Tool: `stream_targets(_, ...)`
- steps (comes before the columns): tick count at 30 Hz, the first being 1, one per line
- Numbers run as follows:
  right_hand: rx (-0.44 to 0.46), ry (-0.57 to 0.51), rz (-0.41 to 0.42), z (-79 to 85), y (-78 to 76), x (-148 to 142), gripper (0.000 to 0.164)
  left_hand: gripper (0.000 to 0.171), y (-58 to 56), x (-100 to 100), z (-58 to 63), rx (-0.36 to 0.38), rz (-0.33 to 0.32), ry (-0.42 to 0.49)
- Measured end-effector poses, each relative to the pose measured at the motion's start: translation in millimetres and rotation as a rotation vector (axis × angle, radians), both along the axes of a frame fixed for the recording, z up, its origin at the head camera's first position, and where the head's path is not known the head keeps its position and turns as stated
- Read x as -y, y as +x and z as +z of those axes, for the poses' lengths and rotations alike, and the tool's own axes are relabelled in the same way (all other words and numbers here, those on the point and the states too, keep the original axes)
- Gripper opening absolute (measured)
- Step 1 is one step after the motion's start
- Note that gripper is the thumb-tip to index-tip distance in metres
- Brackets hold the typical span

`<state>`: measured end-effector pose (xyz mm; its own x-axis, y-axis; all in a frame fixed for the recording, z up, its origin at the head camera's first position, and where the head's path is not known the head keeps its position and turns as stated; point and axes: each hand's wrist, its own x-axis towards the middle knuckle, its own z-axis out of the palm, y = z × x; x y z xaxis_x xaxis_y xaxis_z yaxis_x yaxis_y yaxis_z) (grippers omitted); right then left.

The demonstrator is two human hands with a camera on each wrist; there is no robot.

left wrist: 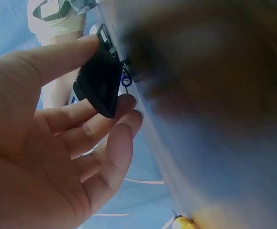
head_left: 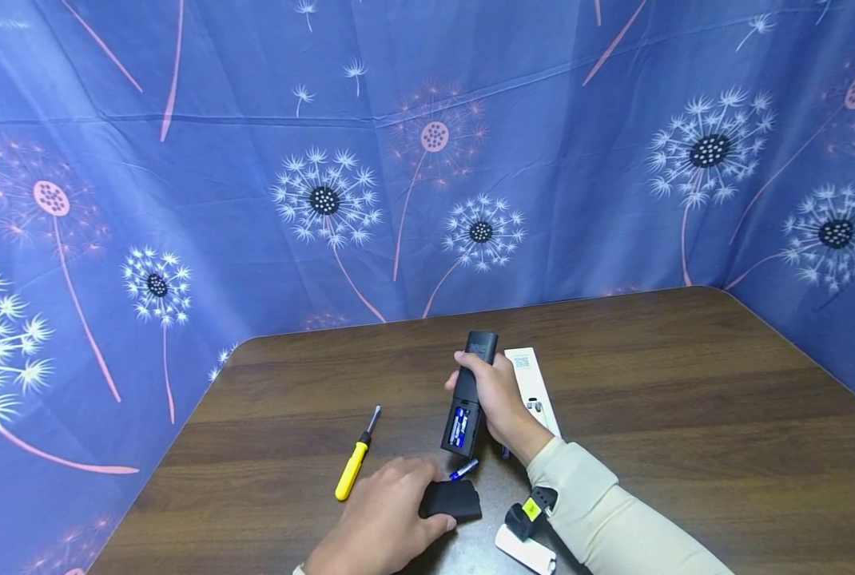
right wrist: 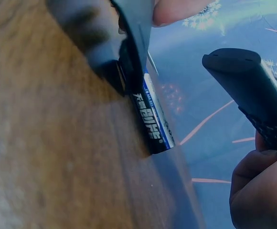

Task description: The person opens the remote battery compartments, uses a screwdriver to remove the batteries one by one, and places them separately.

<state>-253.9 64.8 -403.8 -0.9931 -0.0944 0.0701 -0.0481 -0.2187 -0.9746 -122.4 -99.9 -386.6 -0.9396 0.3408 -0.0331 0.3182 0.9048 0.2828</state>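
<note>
My right hand (head_left: 499,395) grips a black remote control (head_left: 479,355), its back turned up. The open battery compartment at the near end shows blue-and-silver batteries (head_left: 459,427). Between thumb and fingers my left hand (head_left: 387,511) pinches a black battery cover (head_left: 451,500), low over the table; the left wrist view shows the cover (left wrist: 100,86) tilted in the grasp. A loose blue battery (head_left: 464,469) lies on the table just past the cover. In the right wrist view that battery (right wrist: 153,119) is partly hidden by the cover (right wrist: 141,33).
A yellow-handled screwdriver (head_left: 353,469) lies left of the hands. Behind the right hand is a long white device (head_left: 531,379) with an opening in it. A white piece (head_left: 524,551) lies near the right wrist. Blue patterned cloth (head_left: 427,160) hangs behind the wooden table (head_left: 686,399).
</note>
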Motion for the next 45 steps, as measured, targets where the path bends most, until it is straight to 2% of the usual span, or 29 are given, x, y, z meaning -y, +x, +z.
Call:
stream_targets(8,0.003,0.012,0.008,-1.0,0.5,-1.2,0.038,0.043,1.2,-2.7,-1.7,-0.009,-0.034,-0.075)
stream_targets(15,0.004,0.016,0.007,-1.4,0.3,-0.8,0.039,0.039,2.2,-2.2,-1.1,0.022,-0.045,-0.038)
stream_targets(28,0.009,0.001,-0.001,0.2,-1.5,0.6,0.037,0.035,2.9,-2.5,0.0,0.026,-0.083,-0.034)
stream_targets(39,0.01,0.001,-0.004,0.4,-1.1,1.7,0.035,0.032,0.0,-1.5,2.3,0.057,-0.04,0.01)
stream_targets(45,0.007,-0.006,-0.007,0.2,-1.4,2.9,0.033,0.025,0.4,1.6,2.6,-0.014,-0.043,0.075)
